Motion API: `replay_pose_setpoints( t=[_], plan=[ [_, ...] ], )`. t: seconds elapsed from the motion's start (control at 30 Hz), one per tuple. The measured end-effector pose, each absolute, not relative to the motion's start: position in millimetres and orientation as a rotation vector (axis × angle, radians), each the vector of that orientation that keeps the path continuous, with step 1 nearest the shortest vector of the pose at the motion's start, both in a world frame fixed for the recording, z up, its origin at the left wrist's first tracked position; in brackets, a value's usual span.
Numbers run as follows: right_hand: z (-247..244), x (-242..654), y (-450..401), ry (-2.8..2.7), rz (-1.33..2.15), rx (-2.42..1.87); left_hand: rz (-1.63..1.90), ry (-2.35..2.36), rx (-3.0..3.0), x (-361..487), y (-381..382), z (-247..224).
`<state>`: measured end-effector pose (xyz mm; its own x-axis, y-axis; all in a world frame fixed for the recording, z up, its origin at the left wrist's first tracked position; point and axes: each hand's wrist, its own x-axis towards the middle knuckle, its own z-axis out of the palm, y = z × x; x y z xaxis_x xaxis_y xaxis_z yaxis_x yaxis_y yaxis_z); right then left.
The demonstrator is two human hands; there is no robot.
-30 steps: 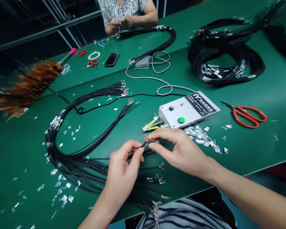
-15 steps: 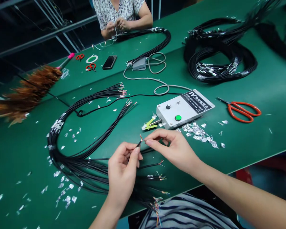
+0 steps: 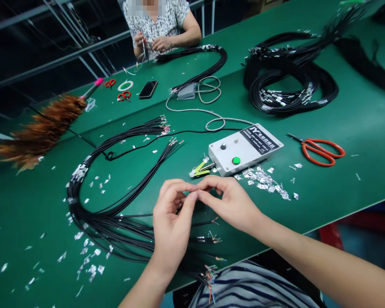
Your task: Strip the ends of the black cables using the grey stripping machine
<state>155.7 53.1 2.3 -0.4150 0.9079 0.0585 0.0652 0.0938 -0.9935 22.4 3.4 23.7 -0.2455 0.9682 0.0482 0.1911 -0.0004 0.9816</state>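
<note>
My left hand [image 3: 173, 216] is closed around a black cable, its fingertips hiding most of the cable's end. Thumb and forefinger of my right hand [image 3: 226, 201] pinch at that same spot, on the fine wires at the cable tip, which the fingers now cover. Both hands' fingertips touch each other. Beneath and beside them spreads a bundle of black cables [image 3: 115, 233], with stripped, coloured wire ends [image 3: 210, 278] near the table's front edge. Just beyond my fingers lies a grey-white control box [image 3: 232, 147] with a green button, a black knob and a yellow-green clip [image 3: 199, 170].
Orange-handled scissors [image 3: 322, 152] lie right of the box, foil scraps [image 3: 266, 182] in front of it. Coiled black cables [image 3: 291, 102] lie at the back right. A feather duster [image 3: 48, 122] and a phone [image 3: 148, 89] lie left. A co-worker [image 3: 162, 30] handles wires opposite.
My left fingers have moved up to the cable tip and met my right fingertips, covering the wires that showed before. The co-worker's hands have moved apart. The view has shifted slightly.
</note>
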Motion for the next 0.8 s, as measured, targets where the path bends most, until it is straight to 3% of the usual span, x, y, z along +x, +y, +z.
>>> replay_pose_setpoints(
  t=[0.43,0.8],
  plan=[
    [0.3,159.2,55.3,-1.762,1.248,-0.982,1.231,1.589,0.981,18.7,2.1,22.2],
    [-22.6,194.4,28.7,-2.421,0.881,-0.599,1.235,1.569,0.928,5.7,25.4,-0.5]
  ],
)
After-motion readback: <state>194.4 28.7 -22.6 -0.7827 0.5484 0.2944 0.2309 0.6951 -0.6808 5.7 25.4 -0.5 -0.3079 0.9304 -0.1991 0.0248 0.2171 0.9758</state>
